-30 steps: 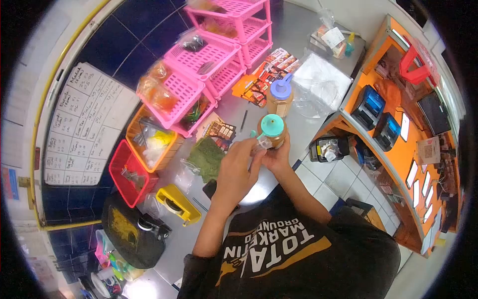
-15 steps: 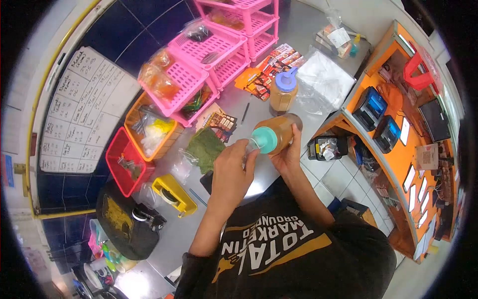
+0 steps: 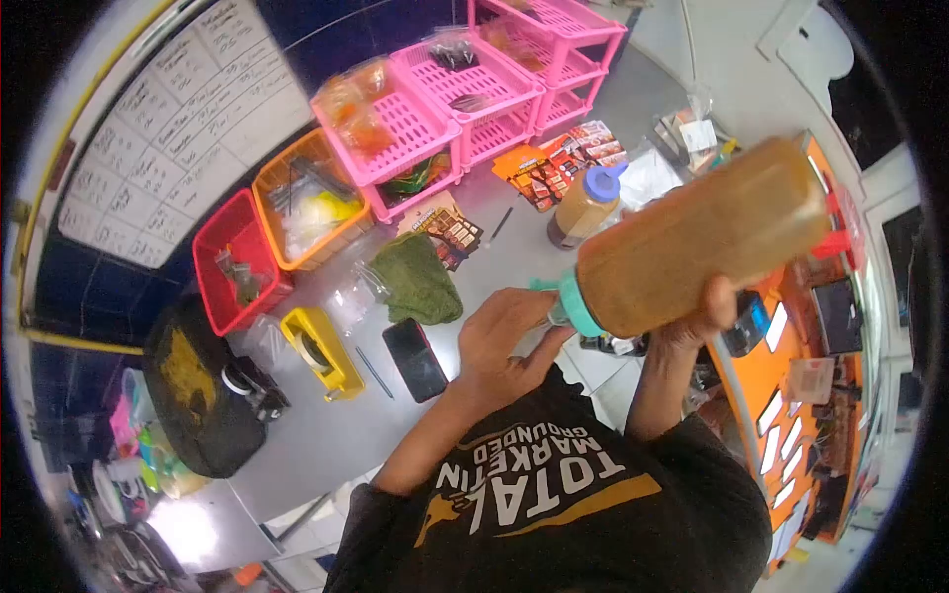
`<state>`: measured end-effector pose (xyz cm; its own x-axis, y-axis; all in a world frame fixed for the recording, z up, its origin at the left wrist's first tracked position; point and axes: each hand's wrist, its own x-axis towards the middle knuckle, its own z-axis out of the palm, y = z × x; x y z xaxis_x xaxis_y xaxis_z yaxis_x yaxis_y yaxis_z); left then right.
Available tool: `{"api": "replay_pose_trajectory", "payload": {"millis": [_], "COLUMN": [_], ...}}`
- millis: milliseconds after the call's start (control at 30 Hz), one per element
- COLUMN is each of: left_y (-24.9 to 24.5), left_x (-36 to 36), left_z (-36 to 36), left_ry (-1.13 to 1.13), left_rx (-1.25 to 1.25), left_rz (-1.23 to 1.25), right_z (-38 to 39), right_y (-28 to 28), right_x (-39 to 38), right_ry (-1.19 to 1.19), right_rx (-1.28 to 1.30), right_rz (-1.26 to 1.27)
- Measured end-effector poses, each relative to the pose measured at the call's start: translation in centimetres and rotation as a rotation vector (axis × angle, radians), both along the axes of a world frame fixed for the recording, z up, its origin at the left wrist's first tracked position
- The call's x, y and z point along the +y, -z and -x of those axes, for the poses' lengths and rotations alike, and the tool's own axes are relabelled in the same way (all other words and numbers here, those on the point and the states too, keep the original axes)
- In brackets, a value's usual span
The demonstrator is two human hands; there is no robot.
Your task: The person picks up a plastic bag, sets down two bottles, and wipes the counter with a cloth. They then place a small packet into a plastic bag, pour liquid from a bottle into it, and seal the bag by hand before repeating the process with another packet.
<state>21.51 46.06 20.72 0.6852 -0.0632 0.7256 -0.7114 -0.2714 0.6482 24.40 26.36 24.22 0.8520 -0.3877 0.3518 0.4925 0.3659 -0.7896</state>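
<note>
A large squeeze bottle (image 3: 702, 242) of brown contents with a teal cap lies tilted in my right hand (image 3: 704, 318), its base raised to the upper right and its cap pointing down left. My right fingers wrap its underside. My left hand (image 3: 514, 341) is closed at the nozzle, with finger and thumb round a small clear item too small to identify. Beyond them a second bottle (image 3: 585, 206) with a blue-purple cap stands upright on the metal table (image 3: 326, 435).
Pink stacked baskets (image 3: 425, 119), an orange basket (image 3: 308, 198) and a red basket (image 3: 237, 259) line the wall side. Nearer are a green cloth (image 3: 415, 279), a phone (image 3: 415, 360), a yellow tape dispenser (image 3: 321, 354) and a black bag (image 3: 203, 385). Orange shelving (image 3: 761, 395) stands right.
The teal-capped bottle has been raised toward the camera and tipped more steeply, with my right hand rising under it. My left hand has shifted right, staying at the nozzle. The view has shifted.
</note>
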Motion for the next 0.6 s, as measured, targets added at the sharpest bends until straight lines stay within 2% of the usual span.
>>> {"api": "replay_pose_trajectory", "payload": {"millis": [67, 167, 200, 267, 333, 433, 600], "left_y": [-0.3, -0.5, -0.6, -0.8, -0.5, -0.2, 0.6], "left_x": [-0.7, -0.8, -0.8, -0.5, -0.4, -0.1, 0.0], "left_z": [0.0, -0.4, -0.5, -0.4, -0.6, -0.2, -0.6], "left_ry": [0.055, 0.073, 0.058, 0.063, 0.043, 0.020, 0.002], "left_rx": [0.038, -0.037, -0.041, -0.071, -0.081, -0.051, -0.023], "left_rz": [0.136, 0.222, 0.233, 0.284, 0.282, 0.274, 0.287], "right_z": [0.3, 0.0, 0.0, -0.1, -0.4, -0.8, -1.4], "right_y": [-4.7, -7.1, -7.7, -8.0, -7.9, -6.9, -6.5], "right_x": [2.3, 4.1, 4.2, 4.4, 4.8, 4.5, 4.6], "right_ry": [-0.121, -0.186, -0.209, -0.243, -0.271, -0.235, -0.313], "right_rx": [-0.136, -0.273, -0.265, -0.258, -0.233, -0.271, -0.291], "right_rz": [0.090, 0.078, 0.174, 0.274, 0.172, 0.157, 0.178]}}
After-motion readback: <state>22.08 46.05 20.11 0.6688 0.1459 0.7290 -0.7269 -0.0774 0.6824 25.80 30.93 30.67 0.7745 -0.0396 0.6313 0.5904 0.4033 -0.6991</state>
